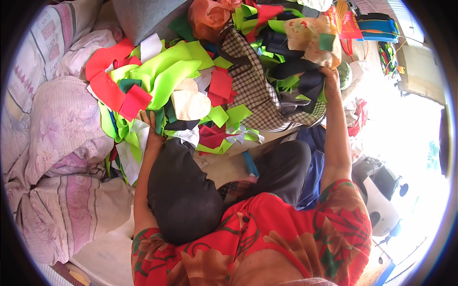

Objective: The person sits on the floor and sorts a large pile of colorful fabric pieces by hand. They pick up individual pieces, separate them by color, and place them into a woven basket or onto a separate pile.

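Strong daylight is admitted from the right, where the view is blown out to white glare. The heap of fabric scraps (191, 81) is brightly and sharply rendered. Edges are bent by fisheye distortion and framed by a dark vignette.

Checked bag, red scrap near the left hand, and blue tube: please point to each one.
Checked bag (255, 90), head view, middle of its checked side.
Red scrap (135, 101), head view, centre of the square piece.
Blue tube (250, 163), head view, middle of its length.
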Tool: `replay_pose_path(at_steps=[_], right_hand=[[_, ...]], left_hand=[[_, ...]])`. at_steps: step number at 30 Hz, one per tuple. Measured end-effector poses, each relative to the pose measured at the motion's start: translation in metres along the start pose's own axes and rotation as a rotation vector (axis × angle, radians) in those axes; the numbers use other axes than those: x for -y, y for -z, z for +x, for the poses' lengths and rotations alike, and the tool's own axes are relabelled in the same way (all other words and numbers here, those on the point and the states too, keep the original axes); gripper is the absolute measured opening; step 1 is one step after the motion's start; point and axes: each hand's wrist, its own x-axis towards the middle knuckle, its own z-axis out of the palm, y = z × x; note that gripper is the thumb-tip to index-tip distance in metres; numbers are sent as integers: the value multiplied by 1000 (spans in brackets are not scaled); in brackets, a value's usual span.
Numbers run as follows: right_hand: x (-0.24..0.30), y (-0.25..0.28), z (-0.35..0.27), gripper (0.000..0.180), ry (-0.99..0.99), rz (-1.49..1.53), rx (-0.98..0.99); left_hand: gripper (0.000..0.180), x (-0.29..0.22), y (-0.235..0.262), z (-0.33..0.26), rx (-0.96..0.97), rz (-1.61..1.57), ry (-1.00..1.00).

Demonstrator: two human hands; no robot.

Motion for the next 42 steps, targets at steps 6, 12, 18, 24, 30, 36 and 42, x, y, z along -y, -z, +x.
replay_pose_path(at_steps=[6, 12, 18, 24, 30, 36, 42], right_hand=[[9, 37, -12, 22, -75, 78, -131], [-47, 58, -34, 47, -297, -637, -88], [-80, 78, -49, 53, -53, -833, -395], [-64, 59, -25, 51, 286, -987, -600], [-78, 65, -2, 50, -13, -528, -563], [-102, 57, -14, 32, -42, -937, -464], [-54, -46, -70, 27, 297, -1251, 281]], left_hand=[[69, 2, 2, -2, 2, 5, -3], [69, 1, -1, -2, 3, 10, -26], [68, -2, -3, -1, 11, 10, -44], [68, 0, -2, -2, 17, 23, -47], [68, -4, -4, -2, 22, 12, -55], [67, -9, -6, 3, 13, -7, -65], [67, 1, -1, 0, 9, 16, -35]])
